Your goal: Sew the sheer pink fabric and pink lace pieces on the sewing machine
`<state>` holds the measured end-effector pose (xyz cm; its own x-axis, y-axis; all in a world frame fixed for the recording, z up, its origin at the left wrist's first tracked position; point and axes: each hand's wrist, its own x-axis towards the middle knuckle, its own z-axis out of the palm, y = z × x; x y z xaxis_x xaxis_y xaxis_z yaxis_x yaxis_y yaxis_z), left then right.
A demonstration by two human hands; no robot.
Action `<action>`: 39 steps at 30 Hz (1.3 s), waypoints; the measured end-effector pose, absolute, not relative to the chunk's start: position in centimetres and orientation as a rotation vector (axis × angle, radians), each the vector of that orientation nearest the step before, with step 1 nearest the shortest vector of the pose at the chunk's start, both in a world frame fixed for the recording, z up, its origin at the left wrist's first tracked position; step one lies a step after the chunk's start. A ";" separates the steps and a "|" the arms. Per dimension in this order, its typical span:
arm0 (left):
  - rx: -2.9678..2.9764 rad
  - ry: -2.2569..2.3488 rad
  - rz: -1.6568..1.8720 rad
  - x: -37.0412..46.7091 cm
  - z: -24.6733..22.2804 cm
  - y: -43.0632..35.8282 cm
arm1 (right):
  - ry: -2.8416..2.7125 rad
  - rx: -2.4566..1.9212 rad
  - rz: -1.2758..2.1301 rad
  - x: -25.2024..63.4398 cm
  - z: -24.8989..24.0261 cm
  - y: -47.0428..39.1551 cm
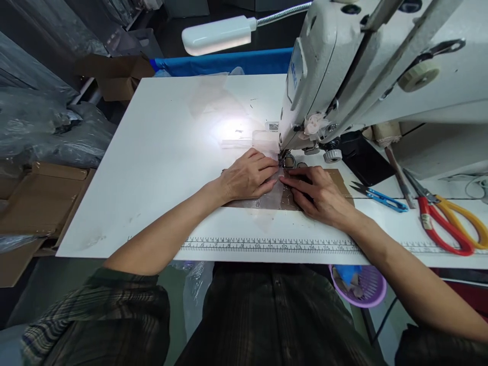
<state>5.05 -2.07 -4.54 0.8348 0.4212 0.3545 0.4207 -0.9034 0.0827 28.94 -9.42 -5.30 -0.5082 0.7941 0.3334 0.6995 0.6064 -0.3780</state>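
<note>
My left hand [247,175] lies on a thin, see-through whitish fabric [269,199], its fingertips just left of the presser foot [282,158] of a white sewing machine [310,66]. The fingers are stretched out and lie flat. My right hand [320,195] rests to the right of the foot, with fingers extended and the index tip touching the fabric's edge. Beneath the fabric and both hands is a brown flat piece [339,179], perhaps cardboard. The stitching point itself is partly hidden by the foot and fingers.
Blue thread snips [387,199], red-and-yellow scissors [446,223] and a dark phone-like object [368,160] lie at right. A ruler tape [267,247] runs along the front edge. A lamp [217,36] hangs above. Below is a purple basket [375,290]; cardboard boxes [46,198] stand left.
</note>
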 end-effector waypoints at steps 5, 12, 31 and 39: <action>3.041 0.645 0.628 4.8 -4.6 -1.9 | -2.361 -1.192 0.254 28.8 -5.3 -9.4; 3.071 0.733 0.510 4.9 -4.0 -2.0 | -2.371 -1.203 0.258 28.8 -5.4 -9.5; 2.917 1.032 0.500 4.6 -4.1 -0.4 | -2.347 -1.186 0.256 28.7 -5.8 -9.5; 3.004 0.848 0.508 3.0 -2.3 -0.6 | -2.132 -1.193 0.488 29.2 -4.8 -8.8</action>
